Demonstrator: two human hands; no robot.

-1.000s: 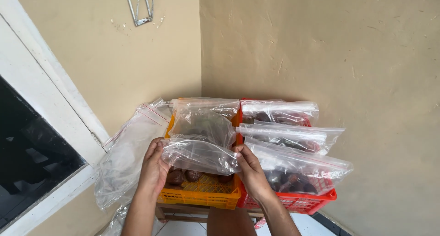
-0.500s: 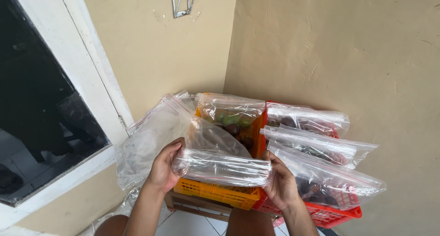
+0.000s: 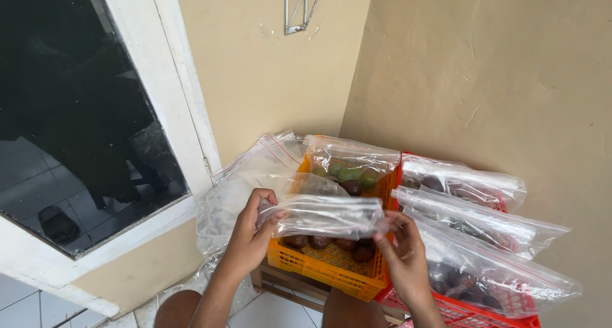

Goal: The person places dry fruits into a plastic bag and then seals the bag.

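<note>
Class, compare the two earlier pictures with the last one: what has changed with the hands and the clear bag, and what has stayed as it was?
The view swung left, showing more of the window. The left hand and right hand still pinch the ends of the clear bag, now drawn off the pile and stretched flat above the orange crate. The bagged fruit in the red crate stayed put.

The clear bag (image 3: 325, 214) covers part of the orange crate (image 3: 331, 267) behind it, hiding some dark fruit. Right of that crate, the red crate (image 3: 465, 309) (bags over it) runs off the bottom edge.
</note>
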